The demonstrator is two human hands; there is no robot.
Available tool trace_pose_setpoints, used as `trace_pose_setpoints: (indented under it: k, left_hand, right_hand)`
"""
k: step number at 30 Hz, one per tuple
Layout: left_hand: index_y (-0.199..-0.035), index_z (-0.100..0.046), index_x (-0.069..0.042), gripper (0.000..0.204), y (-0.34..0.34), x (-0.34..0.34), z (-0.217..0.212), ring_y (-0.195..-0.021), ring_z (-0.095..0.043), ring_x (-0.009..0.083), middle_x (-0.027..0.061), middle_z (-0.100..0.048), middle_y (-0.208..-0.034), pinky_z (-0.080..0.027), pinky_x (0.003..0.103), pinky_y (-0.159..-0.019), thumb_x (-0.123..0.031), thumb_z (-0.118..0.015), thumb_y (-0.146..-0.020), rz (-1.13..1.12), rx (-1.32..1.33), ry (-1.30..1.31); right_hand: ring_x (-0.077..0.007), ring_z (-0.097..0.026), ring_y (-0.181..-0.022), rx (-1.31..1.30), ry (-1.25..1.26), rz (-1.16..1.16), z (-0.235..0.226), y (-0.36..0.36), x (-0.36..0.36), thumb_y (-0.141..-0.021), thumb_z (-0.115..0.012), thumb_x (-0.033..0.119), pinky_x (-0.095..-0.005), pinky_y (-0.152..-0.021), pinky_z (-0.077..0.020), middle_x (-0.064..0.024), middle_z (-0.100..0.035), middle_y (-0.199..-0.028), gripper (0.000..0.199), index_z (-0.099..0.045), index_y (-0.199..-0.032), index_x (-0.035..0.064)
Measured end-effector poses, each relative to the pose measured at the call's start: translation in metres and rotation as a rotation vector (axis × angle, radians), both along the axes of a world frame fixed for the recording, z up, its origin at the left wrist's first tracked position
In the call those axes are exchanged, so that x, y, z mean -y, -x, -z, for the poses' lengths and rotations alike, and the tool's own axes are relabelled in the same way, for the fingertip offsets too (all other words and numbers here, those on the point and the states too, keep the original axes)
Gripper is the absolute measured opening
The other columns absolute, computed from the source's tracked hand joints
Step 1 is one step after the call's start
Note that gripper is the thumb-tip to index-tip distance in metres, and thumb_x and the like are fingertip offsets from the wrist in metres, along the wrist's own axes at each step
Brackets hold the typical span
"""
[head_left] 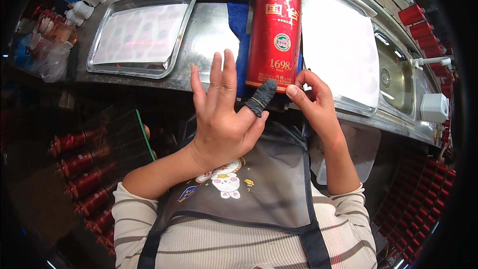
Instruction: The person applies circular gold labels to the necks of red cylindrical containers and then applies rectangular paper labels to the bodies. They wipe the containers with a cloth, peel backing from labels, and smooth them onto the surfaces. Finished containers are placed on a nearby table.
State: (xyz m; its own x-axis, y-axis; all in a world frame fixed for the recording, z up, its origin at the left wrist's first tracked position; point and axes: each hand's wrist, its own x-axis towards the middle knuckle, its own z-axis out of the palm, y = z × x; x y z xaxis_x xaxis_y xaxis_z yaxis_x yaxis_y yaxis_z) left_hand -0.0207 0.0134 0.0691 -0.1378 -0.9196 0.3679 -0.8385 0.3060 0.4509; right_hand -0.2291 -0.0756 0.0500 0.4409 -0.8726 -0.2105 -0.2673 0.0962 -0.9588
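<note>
A glossy red bottle (273, 30) with gold and white print lies on a blue cloth (240, 17), its base toward me. My left hand (224, 104) is open over its near left side, three fingers stretched out and apart. A dark knitted finger cot (261, 98), with a thin band round it, covers the left index finger, whose tip touches the bottle's lower edge. At the base's right corner, my right hand (316, 102) grips the bottle between thumb and curled fingers. Part of those fingers is hidden behind the thumb.
Left on the steel counter (209, 35) stands a metal tray (174, 55) holding a printed sheet (142, 32). White sheets (338, 45) lie on the right, before a sink (396, 74) with a tap. Red bottles (82, 162) are stacked lower left, and more (418, 209) lower right.
</note>
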Motion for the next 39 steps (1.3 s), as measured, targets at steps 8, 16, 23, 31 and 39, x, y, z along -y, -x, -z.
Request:
trace_pose_setpoints:
  k: [8,16,23,31,39]
  left_hand:
    - [-0.103,-0.074,-0.009,0.029,0.013,0.019,-0.020,-0.138,-0.035,0.0556,0.0331,-0.036,-0.152,-0.019,0.076,-0.106,-0.018,-0.074,-0.075,0.109,0.147,0.020]
    - [-0.115,-0.066,0.003,0.049,0.011,0.047,0.012,-0.132,-0.049,0.0480,0.0322,-0.047,-0.145,-0.032,0.066,-0.108,-0.015,-0.081,-0.071,0.056,-0.104,0.128]
    - [-0.125,-0.064,0.002,0.060,-0.008,0.025,0.029,-0.130,-0.054,0.0408,0.0286,-0.049,-0.145,-0.032,0.061,-0.111,-0.015,-0.086,-0.072,0.044,-0.316,0.074]
    - [-0.112,-0.073,0.000,0.040,-0.021,0.003,0.040,-0.132,-0.053,0.0392,0.0295,-0.047,-0.146,-0.028,0.058,-0.115,-0.003,-0.080,-0.073,0.057,-0.196,0.044]
    - [-0.114,-0.073,-0.002,0.044,-0.018,0.013,0.026,-0.133,-0.052,0.0380,0.0295,-0.045,-0.148,-0.026,0.066,-0.112,-0.003,-0.080,-0.070,0.116,-0.072,0.108]
  right_hand:
    - [-0.0041,-0.050,-0.078,0.115,-0.104,-0.031,-0.002,0.010,0.000,-0.095,-0.066,0.015,-0.0185,-0.065,-0.0412,-0.0003,-0.055,-0.092,0.017,-0.056,-0.095,0.0017]
    - [0.0026,-0.042,-0.065,0.038,-0.147,-0.061,-0.015,0.017,0.001,-0.089,-0.067,0.007,-0.0151,-0.057,-0.0327,0.0051,-0.055,-0.090,0.010,-0.060,-0.095,0.0032]
    - [0.0016,-0.044,-0.067,-0.008,-0.053,-0.003,-0.038,0.018,-0.004,-0.090,-0.068,0.008,-0.0166,-0.057,-0.0328,0.0039,-0.052,-0.085,0.011,-0.059,-0.089,0.0017]
    - [0.0000,-0.046,-0.063,-0.053,-0.107,0.016,-0.043,0.018,-0.002,-0.090,-0.067,0.009,-0.0181,-0.056,-0.0370,0.0034,-0.057,-0.079,0.011,-0.059,-0.088,0.0014]
    - [0.0004,-0.045,-0.062,-0.028,-0.144,0.035,-0.034,0.018,0.002,-0.090,-0.067,0.009,-0.0182,-0.056,-0.0370,0.0049,-0.057,-0.079,0.010,-0.060,-0.088,0.0022]
